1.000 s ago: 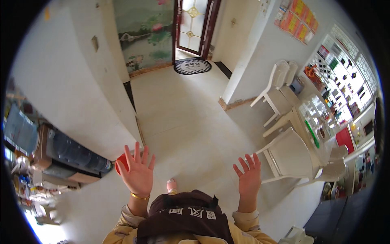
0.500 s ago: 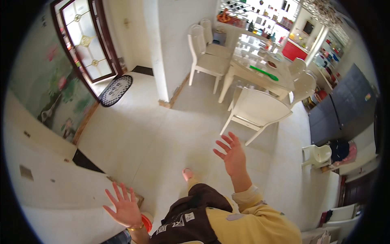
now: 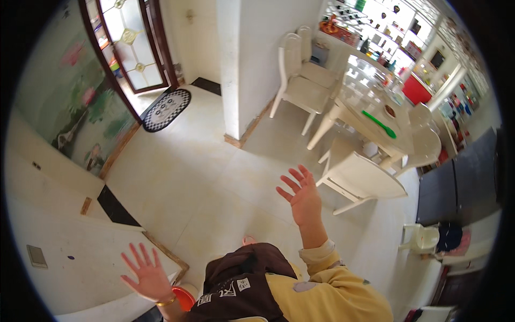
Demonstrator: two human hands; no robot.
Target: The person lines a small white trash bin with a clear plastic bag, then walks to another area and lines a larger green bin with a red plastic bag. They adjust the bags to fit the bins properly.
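Observation:
Both my hands are raised in front of me with nothing in them. My left hand, with a gold bracelet at its wrist, has its fingers spread near the white wall. Just beside that wrist is an orange-red bucket, partly hidden by my arm. My right hand is held up over the floor, palm showing and fingers apart, its sleeve yellow. Closest to it is a white chair, which it does not appear to touch. Below me show my dark brown apron and one foot.
At the right, a dining table bears a long green spoon and a small dish. White chairs surround it. A wall corner juts out ahead. Further left lie an oval doormat and a glass-paned door.
My view has turned a little left, so the table, chairs and doorway sit further right. My hands stay raised and spread; the foot is now mostly covered by the apron.

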